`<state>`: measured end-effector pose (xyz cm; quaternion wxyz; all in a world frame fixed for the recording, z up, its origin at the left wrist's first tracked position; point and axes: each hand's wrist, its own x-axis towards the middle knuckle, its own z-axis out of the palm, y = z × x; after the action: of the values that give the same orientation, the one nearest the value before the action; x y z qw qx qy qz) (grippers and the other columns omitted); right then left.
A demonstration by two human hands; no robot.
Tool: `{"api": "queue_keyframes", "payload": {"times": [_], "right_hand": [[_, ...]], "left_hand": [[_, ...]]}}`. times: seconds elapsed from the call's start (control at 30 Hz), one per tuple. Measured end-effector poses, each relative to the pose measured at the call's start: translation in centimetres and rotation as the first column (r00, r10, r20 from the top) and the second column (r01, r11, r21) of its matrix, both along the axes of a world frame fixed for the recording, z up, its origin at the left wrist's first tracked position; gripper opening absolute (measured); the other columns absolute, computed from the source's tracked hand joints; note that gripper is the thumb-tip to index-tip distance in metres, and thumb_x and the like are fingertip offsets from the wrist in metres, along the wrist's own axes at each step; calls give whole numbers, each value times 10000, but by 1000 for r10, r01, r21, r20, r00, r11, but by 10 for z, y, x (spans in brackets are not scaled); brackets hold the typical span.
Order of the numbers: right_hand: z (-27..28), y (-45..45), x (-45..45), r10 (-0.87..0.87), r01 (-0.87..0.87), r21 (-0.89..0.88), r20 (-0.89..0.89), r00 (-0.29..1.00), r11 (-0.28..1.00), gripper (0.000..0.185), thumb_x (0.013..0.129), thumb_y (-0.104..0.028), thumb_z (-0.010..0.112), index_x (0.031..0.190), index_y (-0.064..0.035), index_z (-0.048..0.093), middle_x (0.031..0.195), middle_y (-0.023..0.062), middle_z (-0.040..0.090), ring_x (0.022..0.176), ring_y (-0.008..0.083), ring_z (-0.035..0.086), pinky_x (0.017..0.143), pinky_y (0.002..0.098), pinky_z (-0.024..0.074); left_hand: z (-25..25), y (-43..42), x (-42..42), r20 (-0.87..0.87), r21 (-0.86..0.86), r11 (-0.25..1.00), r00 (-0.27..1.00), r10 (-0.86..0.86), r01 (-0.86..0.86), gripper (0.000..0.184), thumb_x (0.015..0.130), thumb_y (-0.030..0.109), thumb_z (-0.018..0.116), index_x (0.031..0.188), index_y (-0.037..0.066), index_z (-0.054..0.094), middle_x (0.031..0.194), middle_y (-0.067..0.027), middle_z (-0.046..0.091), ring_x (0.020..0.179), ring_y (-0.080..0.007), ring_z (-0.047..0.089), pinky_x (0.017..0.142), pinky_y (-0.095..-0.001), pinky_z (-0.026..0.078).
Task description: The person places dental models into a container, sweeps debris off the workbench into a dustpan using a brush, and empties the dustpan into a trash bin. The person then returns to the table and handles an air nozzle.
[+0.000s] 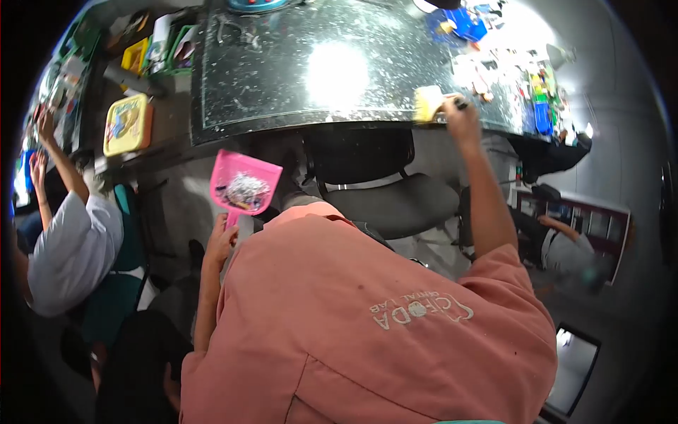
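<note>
My left hand (221, 239) is closed around the handle of a pink dustpan (224, 167), held in front of the table's near edge at left. A heap of white shavings and some darker bits (245, 189) lies in the pan. Out to the right, my right hand (462, 116) grips a brush (427, 104) with pale yellow bristles. The bristles are at the near edge of the dark tabletop (265, 78), which is speckled with white scraps. Whether they press on the surface, I cannot tell.
A black chair (395, 201) stands under the table's front edge. A yellow lunch-box-like container (127, 125) sits on the left bench. Small tools and a blue container (466, 25) crowd the table's right end. One person (78, 240) sits at left, another (565, 244) at right.
</note>
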<state>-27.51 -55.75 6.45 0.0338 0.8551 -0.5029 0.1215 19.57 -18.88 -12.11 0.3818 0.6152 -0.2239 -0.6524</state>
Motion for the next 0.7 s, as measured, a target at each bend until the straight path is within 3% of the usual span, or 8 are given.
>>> {"api": "queue_keyframes", "payload": {"times": [0.1, 0.2, 0.33, 0.47, 0.57, 0.63, 0.67, 0.7], "right_hand": [[-2, -39, -75, -684, 665, 182, 75, 725, 724, 353, 799, -381, 630, 982, -86, 694, 918, 205, 678, 889, 359, 659, 762, 435, 512], [-98, -79, -116, -605, 599, 85, 114, 788, 796, 393, 785, -394, 641, 1046, -102, 684, 972, 209, 672, 900, 363, 655, 761, 423, 522], [-72, 13, 80, -258, 276, 70, -202, 945, 959, 178, 844, -173, 514, 877, -103, 674, 833, 145, 673, 825, 304, 674, 703, 428, 538], [-56, 113, 198, 71, -72, 151, 9, 997, 986, 196, 844, -219, 574, 921, -72, 680, 788, 197, 672, 784, 331, 677, 706, 413, 547], [4, 120, 203, -104, -65, 396, 390, 915, 916, 251, 855, -254, 582, 963, -50, 679, 874, 213, 674, 841, 338, 671, 738, 395, 536], [23, 73, 172, -382, 277, 477, 137, 914, 834, 358, 879, -401, 509, 887, -76, 661, 881, 176, 678, 820, 372, 662, 761, 434, 538], [-31, 13, 128, -316, 266, 203, 273, 909, 942, 388, 879, -417, 521, 874, -60, 673, 876, 191, 675, 758, 374, 666, 718, 430, 542], [-47, -29, 87, -265, 273, 86, -95, 959, 958, 385, 873, -409, 542, 873, -48, 677, 865, 199, 675, 743, 366, 671, 694, 437, 541]], "left_hand": [[-8, 5, 22, 5, 39, 997, 997, 71, -72, 209, 862, 146, 542, 1051, 92, 469, 702, 18, 468, 582, -60, 430, 518, -211, 347], [5, -5, 35, 22, 86, 993, 996, 84, -85, 153, 858, 135, 546, 982, 111, 460, 685, 25, 462, 553, -56, 422, 491, -210, 335], [15, -15, 51, 116, 76, 993, 990, 78, -87, 135, 858, 131, 542, 964, 120, 459, 669, 31, 460, 540, -51, 417, 484, -198, 327], [17, -24, 52, 134, 93, 991, 987, 86, -98, 105, 858, 134, 536, 937, 139, 467, 656, 40, 455, 539, -43, 414, 481, -194, 318], [16, -30, 50, 184, 69, 993, 979, 82, -96, 106, 856, 147, 537, 941, 134, 476, 654, 39, 458, 528, -46, 409, 476, -196, 310], [12, -30, 49, 184, 56, 992, 978, 98, -110, 111, 853, 150, 541, 942, 130, 479, 653, 38, 459, 527, -47, 409, 475, -198, 310], [9, -30, 48, 179, 37, 994, 979, 98, -107, 116, 851, 154, 544, 944, 127, 481, 652, 37, 461, 527, -47, 410, 474, -199, 311], [9, -31, 46, 180, 42, 993, 979, 100, -109, 125, 841, 156, 543, 945, 119, 486, 651, 35, 462, 528, -47, 412, 472, -200, 312]]}}
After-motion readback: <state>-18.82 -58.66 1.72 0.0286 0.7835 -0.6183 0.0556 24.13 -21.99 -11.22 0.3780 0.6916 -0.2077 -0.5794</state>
